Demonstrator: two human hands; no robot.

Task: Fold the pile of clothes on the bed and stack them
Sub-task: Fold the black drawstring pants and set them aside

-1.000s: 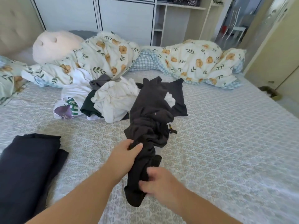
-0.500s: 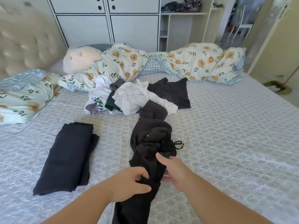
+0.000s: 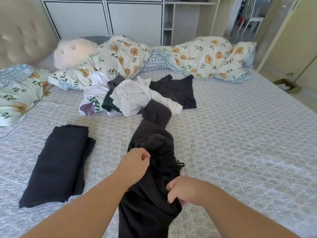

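Note:
A crumpled black garment with a drawstring [image 3: 154,169] stretches from the pile toward me across the bed [image 3: 240,160]. My left hand [image 3: 135,164] grips its left side with curled fingers. My right hand [image 3: 181,190] pinches the cloth lower down on its right edge. The pile of unfolded clothes [image 3: 137,97] lies behind, with white, dark green and black pieces mixed together. A folded black garment [image 3: 58,164] lies flat to the left of my arms.
A flowered duvet [image 3: 197,57] is bunched along the far side of the bed, with a cream plush cushion [image 3: 73,52] and a flowered pillow [image 3: 18,90] at the left. White cupboards [image 3: 106,18] stand behind. The bed's right edge meets the floor by a yellow wardrobe [image 3: 295,40].
I have pulled the black garment nearer to me, off the pile. My left hand moved up its left side and my right hand dropped lower and closed on the cloth.

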